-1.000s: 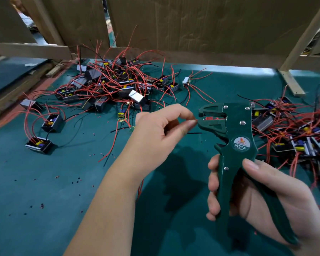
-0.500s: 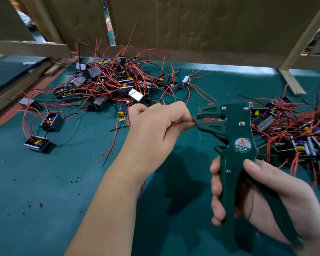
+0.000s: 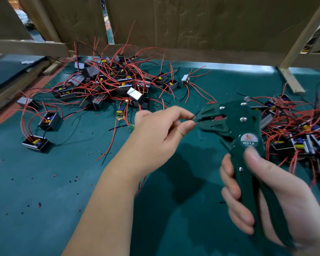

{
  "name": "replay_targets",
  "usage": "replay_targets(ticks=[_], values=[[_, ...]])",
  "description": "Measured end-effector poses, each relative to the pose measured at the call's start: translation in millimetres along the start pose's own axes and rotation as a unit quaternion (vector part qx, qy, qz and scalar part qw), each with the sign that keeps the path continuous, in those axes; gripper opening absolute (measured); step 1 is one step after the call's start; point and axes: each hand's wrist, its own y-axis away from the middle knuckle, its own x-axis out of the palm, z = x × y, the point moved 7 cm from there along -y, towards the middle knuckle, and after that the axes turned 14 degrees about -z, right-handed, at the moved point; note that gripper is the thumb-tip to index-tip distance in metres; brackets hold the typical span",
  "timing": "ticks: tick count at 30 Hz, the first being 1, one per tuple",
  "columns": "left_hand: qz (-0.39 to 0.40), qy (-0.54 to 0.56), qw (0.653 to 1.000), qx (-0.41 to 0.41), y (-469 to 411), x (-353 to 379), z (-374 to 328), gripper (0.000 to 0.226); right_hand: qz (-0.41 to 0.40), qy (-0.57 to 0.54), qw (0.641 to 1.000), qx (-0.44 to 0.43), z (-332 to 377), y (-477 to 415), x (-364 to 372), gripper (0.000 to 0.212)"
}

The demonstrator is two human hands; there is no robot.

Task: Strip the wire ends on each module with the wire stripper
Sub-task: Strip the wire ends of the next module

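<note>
Lower right of the frame, nearest: right hand clenched round the twin handles of a dark green pistol-grip wire stripper. Thumb lying up the side, just below a round white-and-red label marked W01A. Four fingers curled round the front handle. Tool upright, head tipped toward frame left, blurred.

At centre: left hand reaching in from the bottom edge, thumb and forefinger pinching a thin wire end right at the mouth of the stripper's head. Impossible to tell through the blur whether inside the slot or just short of it. Below that wrist, a short run of red wire hanging.

Underneath, a teal-green matte bench mat filling the lower frame. Speckled at lower left with tiny red and black insulation bits.

Middle left: three small black open-topped box modules lying apart from one another, each trailing red leads. Upper centre: a tangled heap of like modules, red and black wires looping out of it. Right edge: a second heap, behind the stripper.

Farthest, across the top: a brown corrugated cardboard wall with a narrow vertical gap left of centre. At upper right, pale wooden battens propped against it.
</note>
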Motion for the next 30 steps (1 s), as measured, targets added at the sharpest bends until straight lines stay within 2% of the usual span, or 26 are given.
replay_targets(ticks=[3,5,8,10,11,14,18,20,22,23,24,26,28,30], values=[[0.111,0.030,0.991,-0.067,6.8,17.7,10.5,0.014,-0.058,-0.001,0.998,-0.038,4.5,-6.8,-3.3,0.061],[0.136,0.031,0.987,-0.083,9.4,23.2,12.8,0.016,-0.072,-0.021,0.994,-0.083,8.2,-10.1,-3.5,0.061],[0.085,0.057,0.986,-0.131,5.8,19.9,19.0,0.021,-0.088,-0.061,0.986,-0.131,16.0,-12.6,-3.6,0.051],[0.023,0.145,0.968,-0.202,4.1,16.4,25.3,0.020,-0.088,-0.068,0.986,-0.123,14.8,-13.9,-4.8,0.046],[0.008,0.198,0.951,-0.239,4.4,17.1,26.3,0.019,-0.079,-0.069,0.989,-0.100,11.3,-15.1,-4.1,0.050],[0.033,0.312,0.897,-0.313,11.5,30.6,22.8,0.020,-0.010,-0.056,0.998,-0.029,-3.3,-13.4,9.9,0.076],[0.060,0.366,0.859,-0.353,17.2,42.7,21.9,0.010,0.058,-0.042,0.997,0.002,-8.2,-7.6,19.3,0.078],[0.060,0.386,0.848,-0.360,16.3,42.3,20.0,0.010,0.048,-0.050,0.998,-0.006,-5.4,-8.0,16.6,0.081],[0.019,0.343,0.878,-0.332,9.5,31.9,22.4,0.017,0.008,-0.057,0.997,-0.049,1.6,-9.9,9.2,0.078],[-0.021,0.308,0.898,-0.312,4.7,22.4,25.8,0.017,-0.027,-0.046,0.995,-0.089,6.1,-10.8,2.1,0.066],[-0.076,0.260,0.917,-0.292,0.4,9.7,31.6,0.016,-0.069,-0.032,0.988,-0.137,12.4,-10.9,-5.7,0.052],[-0.193,0.098,0.942,-0.256,-2.9,-20.4,45.6,0.010,-0.130,-0.018,0.967,-0.218,26.0,-9.6,-17.9,0.040],[-0.239,-0.126,0.929,-0.253,0.9,-43.0,62.2,0.013,-0.166,-0.020,0.954,-0.248,33.7,-9.5,-26.2,0.038],[-0.214,-0.250,0.891,-0.312,9.2,-53.1,84.7,0.021,-0.195,-0.021,0.950,-0.243,34.5,-10.9,-32.8,0.039]])
